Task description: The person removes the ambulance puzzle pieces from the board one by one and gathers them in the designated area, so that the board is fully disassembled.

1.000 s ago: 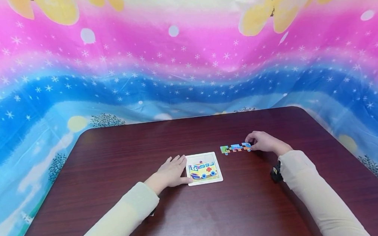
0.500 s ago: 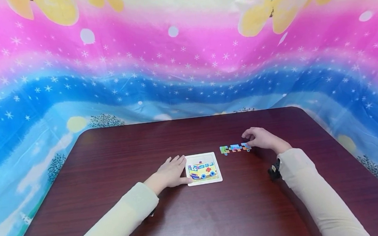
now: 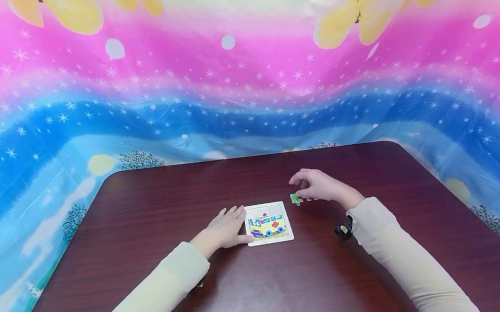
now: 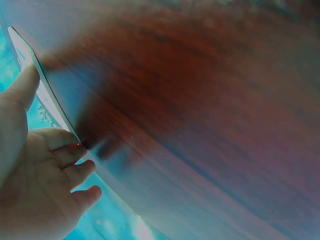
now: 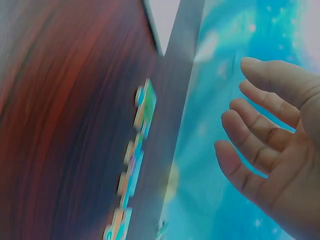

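Note:
In the head view a square puzzle board with a white rim lies flat, showing a yellow ambulance picture and a pale strip along its top. My left hand rests at its left side, fingers spread and straight, thumb at the lower left corner. To the right of the board my right hand hovers with loosely bent fingers over a row of jigsaw pieces, partly hiding them. The right wrist view shows nothing in that hand and three pieces in line on the table: a green one, a middle one and an end one.
The dark wooden table reaches past both forearms. A bright printed curtain hangs behind and around it. A black wrist camera sits below the right cuff.
My right hand has moved left from the right end of the piece row to above its left part. The left hand and the board stay in place.

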The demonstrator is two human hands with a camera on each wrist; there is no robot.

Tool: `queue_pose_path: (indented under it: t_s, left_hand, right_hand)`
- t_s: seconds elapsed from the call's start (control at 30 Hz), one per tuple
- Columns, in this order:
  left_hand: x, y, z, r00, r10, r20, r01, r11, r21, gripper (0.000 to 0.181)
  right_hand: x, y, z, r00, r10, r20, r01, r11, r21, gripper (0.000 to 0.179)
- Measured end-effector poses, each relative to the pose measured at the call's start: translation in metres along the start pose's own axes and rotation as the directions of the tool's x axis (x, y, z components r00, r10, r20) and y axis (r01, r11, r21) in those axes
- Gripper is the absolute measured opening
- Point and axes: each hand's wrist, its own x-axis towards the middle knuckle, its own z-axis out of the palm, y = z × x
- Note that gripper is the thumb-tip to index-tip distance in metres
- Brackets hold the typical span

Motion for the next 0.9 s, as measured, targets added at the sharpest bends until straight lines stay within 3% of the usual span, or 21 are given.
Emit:
queue_pose_path:
  t_s: [0.4, 0.67, 0.9]
  left_hand:
    - [0.002, 0.000, 0.001, 1.000, -0.009, 0.000, 0.009, 1.000, 0.016, 0.081]
    - [0.000, 0.001, -0.001, 1.000, 0.003, -0.001, -0.003, 1.000, 0.006, 0.079]
    - [0.000, 0.000, -0.001, 1.000, 0.003, 0.004, -0.003, 1.000, 0.012, 0.079]
  right_hand:
    - [0.014, -0.048, 0.034, 0.985, -0.153, 0.080, 0.158, 0.985, -0.064, 0.032]
    - [0.018, -0.067, 0.054, 0.974, -0.173, 0.148, 0.185, 0.980, -0.074, 0.031]
    - [0.024, -0.069, 0.070, 0.969, -0.159, 0.188, 0.178, 0.980, -0.089, 0.029]
